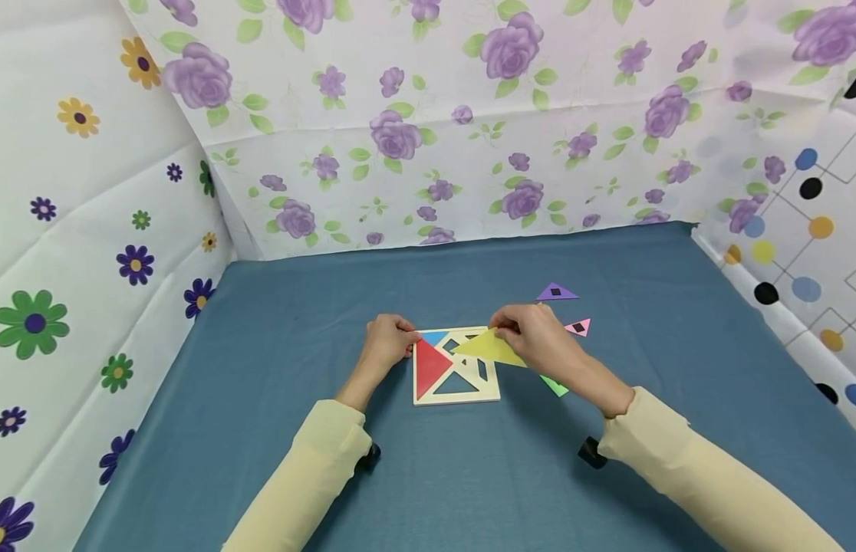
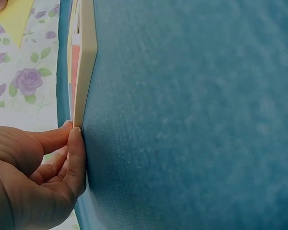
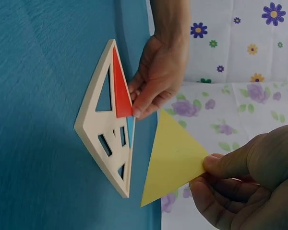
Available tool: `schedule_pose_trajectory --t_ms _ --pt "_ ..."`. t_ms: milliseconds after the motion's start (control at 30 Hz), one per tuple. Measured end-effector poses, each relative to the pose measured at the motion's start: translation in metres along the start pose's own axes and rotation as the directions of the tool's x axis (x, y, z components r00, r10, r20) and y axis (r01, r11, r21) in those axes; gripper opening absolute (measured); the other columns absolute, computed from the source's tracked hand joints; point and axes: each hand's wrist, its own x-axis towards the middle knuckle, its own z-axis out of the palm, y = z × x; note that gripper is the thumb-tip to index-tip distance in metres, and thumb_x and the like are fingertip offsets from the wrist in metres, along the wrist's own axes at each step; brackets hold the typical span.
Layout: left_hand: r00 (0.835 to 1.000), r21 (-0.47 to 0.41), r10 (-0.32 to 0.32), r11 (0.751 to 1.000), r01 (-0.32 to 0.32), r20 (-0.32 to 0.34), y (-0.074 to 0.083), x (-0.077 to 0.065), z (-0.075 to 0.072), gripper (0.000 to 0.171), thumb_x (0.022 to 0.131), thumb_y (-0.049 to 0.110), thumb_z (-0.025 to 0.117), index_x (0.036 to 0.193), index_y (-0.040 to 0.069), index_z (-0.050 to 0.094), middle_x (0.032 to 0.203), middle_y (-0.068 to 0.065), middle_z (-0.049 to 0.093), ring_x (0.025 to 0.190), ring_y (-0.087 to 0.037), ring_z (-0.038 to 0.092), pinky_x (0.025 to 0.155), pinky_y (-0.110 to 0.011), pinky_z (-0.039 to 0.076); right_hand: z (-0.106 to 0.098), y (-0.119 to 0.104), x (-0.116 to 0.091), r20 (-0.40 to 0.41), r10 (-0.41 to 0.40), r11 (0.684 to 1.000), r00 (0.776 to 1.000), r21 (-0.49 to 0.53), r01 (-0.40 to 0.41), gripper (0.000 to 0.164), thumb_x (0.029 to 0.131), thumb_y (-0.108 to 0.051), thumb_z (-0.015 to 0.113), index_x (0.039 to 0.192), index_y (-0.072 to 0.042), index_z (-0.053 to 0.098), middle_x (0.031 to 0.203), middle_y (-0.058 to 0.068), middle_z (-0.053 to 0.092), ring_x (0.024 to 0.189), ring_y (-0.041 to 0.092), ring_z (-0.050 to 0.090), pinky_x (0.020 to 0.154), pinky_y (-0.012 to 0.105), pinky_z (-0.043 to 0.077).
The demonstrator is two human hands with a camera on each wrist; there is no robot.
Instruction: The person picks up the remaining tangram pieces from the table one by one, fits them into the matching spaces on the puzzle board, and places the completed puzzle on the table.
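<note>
A square wooden tangram tray (image 1: 459, 399) lies on the blue cloth, with triangular and other cut-outs in its base. Along its left side sits a red triangle (image 1: 430, 369), and a blue triangle (image 1: 433, 338) lies at the top left corner. My left hand (image 1: 389, 337) pinches the tray's upper left edge between thumb and forefinger; the left wrist view shows this grip (image 2: 76, 136) closely. Over the tray's right part, my right hand (image 1: 538, 337) pinches a large yellow triangle (image 3: 173, 158) by one corner. That piece is raised and tilted, hiding part of the tray.
Right of the tray lie a purple triangle (image 1: 556, 292), a pink piece (image 1: 578, 327) and a green piece (image 1: 555, 386), the last two partly hidden by my right hand. Flowered sheets (image 1: 400, 184) stand behind and left of the blue cloth (image 1: 262, 368).
</note>
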Motion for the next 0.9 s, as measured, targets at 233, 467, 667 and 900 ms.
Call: schedule_pose_trajectory --t_ms 233,467,667,900 --pt "1.000 -0.001 0.015 1.000 -0.015 -0.007 -0.001 0.000 0.000 0.010 0.096 0.006 0.075 0.100 -0.003 0.077 0.080 -0.012 0.072 0.063 -0.016 0.067 0.058 -0.026 0.060 0.009 -0.004 0.004 0.044 -0.023 1.000 0.999 0.020 0.022 0.013 0.098 0.005 0.066 0.102 0.000 0.078 0.097 0.011 0.076 0.067 0.011 0.060 0.062 0.028 0.052" --pt "0.998 0.003 0.054 0.999 -0.054 -0.016 -0.003 -0.003 0.000 0.009 0.096 0.005 0.074 0.098 -0.003 0.076 0.078 -0.011 0.071 0.062 -0.015 0.065 0.057 -0.027 0.059 0.017 -0.006 0.006 0.058 -0.064 0.998 0.996 0.027 0.062 0.014 0.097 0.006 0.066 0.101 0.001 0.079 0.099 0.012 0.076 0.064 0.011 0.056 0.056 0.025 0.049" --pt "0.998 0.009 0.058 0.998 -0.058 -0.024 -0.004 -0.003 0.002 0.009 0.097 0.005 0.074 0.099 -0.004 0.076 0.078 -0.010 0.070 0.061 -0.014 0.064 0.056 -0.026 0.058 0.024 -0.006 0.009 0.065 -0.089 0.996 0.994 0.021 0.088 0.012 0.096 0.007 0.068 0.101 0.004 0.078 0.100 0.014 0.076 0.066 0.010 0.057 0.058 0.024 0.051" --pt "0.998 0.014 0.049 0.999 -0.049 -0.030 -0.002 -0.003 0.002 0.010 0.097 0.006 0.074 0.099 -0.003 0.076 0.081 -0.011 0.071 0.063 -0.015 0.065 0.057 -0.026 0.059 0.031 -0.005 0.009 0.082 -0.111 0.994 0.990 0.023 0.110 0.011 0.094 0.007 0.069 0.098 0.003 0.079 0.096 0.012 0.076 0.068 0.010 0.060 0.062 0.025 0.055"
